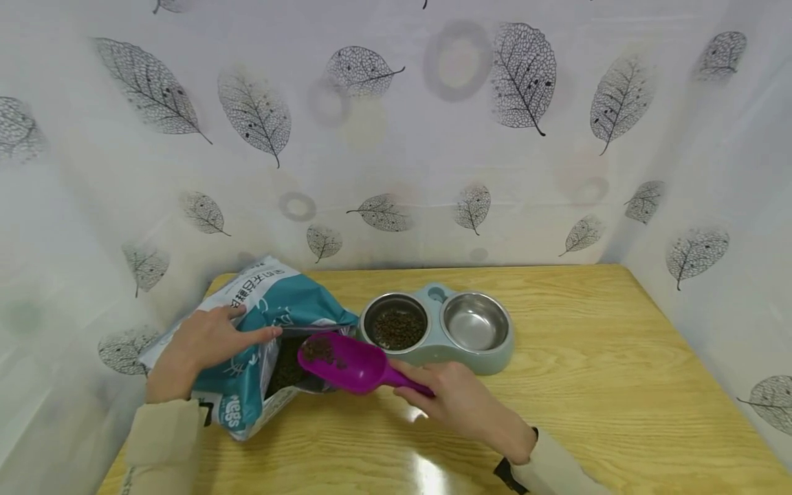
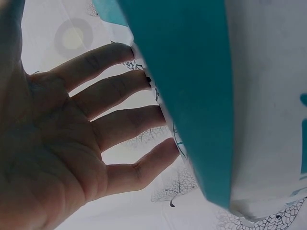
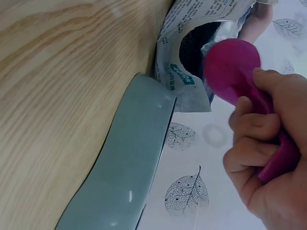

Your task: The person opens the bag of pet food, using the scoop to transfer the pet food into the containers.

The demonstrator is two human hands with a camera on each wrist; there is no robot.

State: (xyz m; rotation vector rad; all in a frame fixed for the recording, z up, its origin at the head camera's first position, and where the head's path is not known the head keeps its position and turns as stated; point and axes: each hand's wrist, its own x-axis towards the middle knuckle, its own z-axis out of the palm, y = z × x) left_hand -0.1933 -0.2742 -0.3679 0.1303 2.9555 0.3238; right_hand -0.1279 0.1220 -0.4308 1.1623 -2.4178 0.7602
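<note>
A teal and white bag of kibble [image 1: 291, 300] leans on the left of the table, its mouth facing right with dark pellets inside. My left hand [image 1: 207, 344] rests on the bag; the left wrist view has its fairly straight fingers [image 2: 117, 91] touching the bag's edge [image 2: 187, 96]. A magenta scoop [image 1: 361, 368], with some brown kibble [image 1: 318, 349] near its tip, hovers at the bag's mouth. Its handle is gripped by my right hand [image 1: 454, 399], whose fingers [image 3: 252, 153] curl round it in the right wrist view.
Right of the bag stands a pale green double pet bowl holder [image 1: 433, 354]. Its left steel bowl [image 1: 396, 297] contains brown kibble, while the right steel bowl [image 1: 475, 322] shows a bare bottom. A leaf-patterned white sheet [image 1: 383, 151] hangs behind the wooden table [image 1: 588, 385].
</note>
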